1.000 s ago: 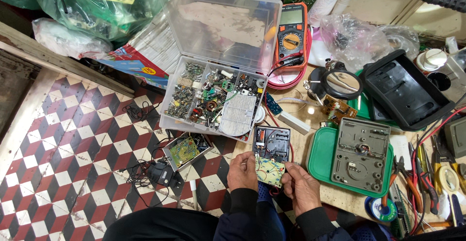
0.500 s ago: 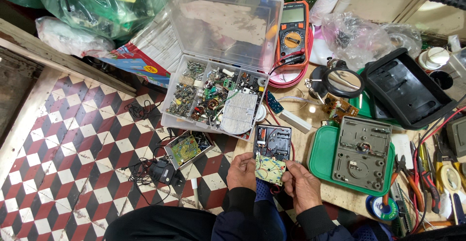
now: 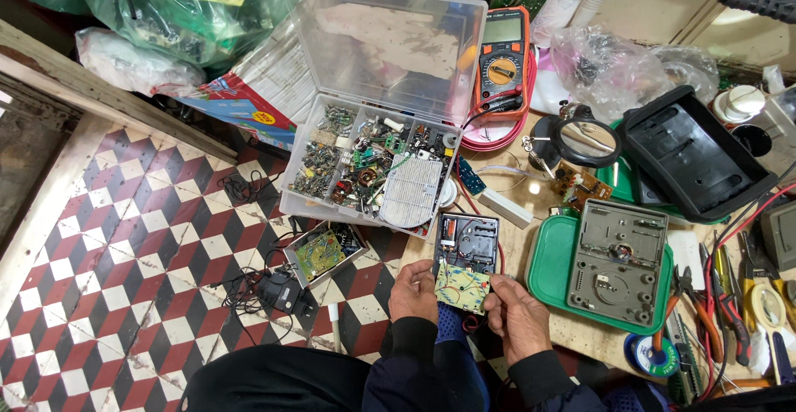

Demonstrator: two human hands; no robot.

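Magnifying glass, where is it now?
Head view, upper right of centre: the magnifying glass stands on the bench right of the orange multimeter, left of the black casing.

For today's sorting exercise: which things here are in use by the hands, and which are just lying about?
In use: left hand, right hand, circuit board, opened device.

Lying about: parts box, multimeter, magnifier, green tray, grey housing, pliers.

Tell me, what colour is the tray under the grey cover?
Green. The tray shows best in the head view.
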